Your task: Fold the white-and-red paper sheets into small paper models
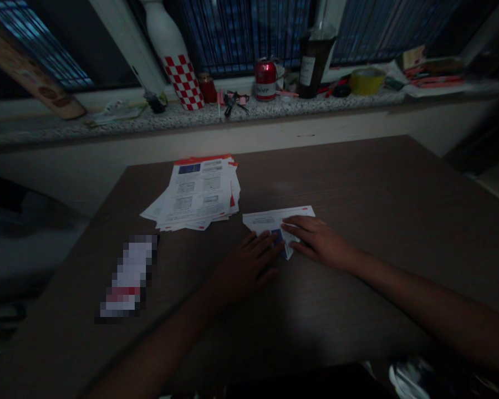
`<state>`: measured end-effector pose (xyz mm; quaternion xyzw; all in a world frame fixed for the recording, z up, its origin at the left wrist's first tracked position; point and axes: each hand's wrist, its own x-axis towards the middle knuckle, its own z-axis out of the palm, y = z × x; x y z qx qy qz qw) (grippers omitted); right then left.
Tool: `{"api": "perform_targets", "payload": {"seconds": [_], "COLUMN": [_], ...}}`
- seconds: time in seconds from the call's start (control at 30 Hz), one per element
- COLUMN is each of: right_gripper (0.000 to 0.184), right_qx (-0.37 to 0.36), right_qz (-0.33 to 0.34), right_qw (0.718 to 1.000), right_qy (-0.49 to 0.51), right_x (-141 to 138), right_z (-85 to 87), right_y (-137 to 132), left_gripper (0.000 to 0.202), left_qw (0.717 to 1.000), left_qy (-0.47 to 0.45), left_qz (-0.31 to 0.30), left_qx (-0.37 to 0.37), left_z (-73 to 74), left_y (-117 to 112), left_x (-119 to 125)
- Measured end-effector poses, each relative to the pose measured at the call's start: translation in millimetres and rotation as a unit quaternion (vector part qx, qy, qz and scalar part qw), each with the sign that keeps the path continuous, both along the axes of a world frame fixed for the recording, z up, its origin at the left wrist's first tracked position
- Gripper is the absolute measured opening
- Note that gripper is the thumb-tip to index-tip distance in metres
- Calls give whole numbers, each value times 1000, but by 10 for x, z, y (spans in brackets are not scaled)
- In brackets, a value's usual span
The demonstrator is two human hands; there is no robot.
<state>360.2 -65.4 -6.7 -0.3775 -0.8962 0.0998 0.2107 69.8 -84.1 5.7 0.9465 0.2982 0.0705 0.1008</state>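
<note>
A folded white paper sheet [274,217] with red and blue print lies on the brown table [378,188]. Both hands rest on it. My left hand [249,266] lies flat with fingertips pressing the paper's lower left edge. My right hand [318,241] lies flat too, its fingers stretched across the paper's lower right part. Neither hand grips anything. To the left, further back, sits a stack of several similar printed sheets [197,193].
A blurred-out flat object [128,277] lies at the table's left. Behind the table a stone ledge [108,122] carries a red-checked white bottle [177,55], a red can [265,78], a dark bottle [314,64], yellow tape [366,80] and papers.
</note>
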Motion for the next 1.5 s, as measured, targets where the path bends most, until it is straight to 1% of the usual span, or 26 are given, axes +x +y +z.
{"api": "perform_targets", "payload": {"seconds": [0.2, 0.37, 0.53, 0.73, 0.93, 1.27, 1.5], "right_gripper": [50, 50, 50, 47, 48, 49, 49], "right_qx": [-1, -4, 5, 12, 17, 18, 23], "right_qz": [6, 9, 2, -4, -5, 2, 0], "right_qw": [1000, 1000, 999, 999, 999, 999, 999], "right_qy": [-15, -29, -37, -42, -32, -29, -49], "right_x": [5, 12, 20, 12, 8, 21, 24], "right_z": [20, 26, 26, 32, -8, -27, 13], "right_y": [13, 24, 20, 19, 27, 37, 26], "left_gripper": [60, 58, 53, 58, 55, 53, 52], "left_qw": [1000, 999, 1000, 1000, 999, 999, 998], "left_qy": [2, -9, -7, 5, 6, -8, -35], "left_qz": [14, 10, 16, 26, 37, 45, 46], "left_qx": [19, 31, 19, 11, 7, 0, 14], "left_z": [21, 20, 33, 57, 85, 26, -5], "left_y": [15, 62, 124, 150, 141, 133, 128], "left_x": [56, 98, 120, 137, 162, 175, 157]}}
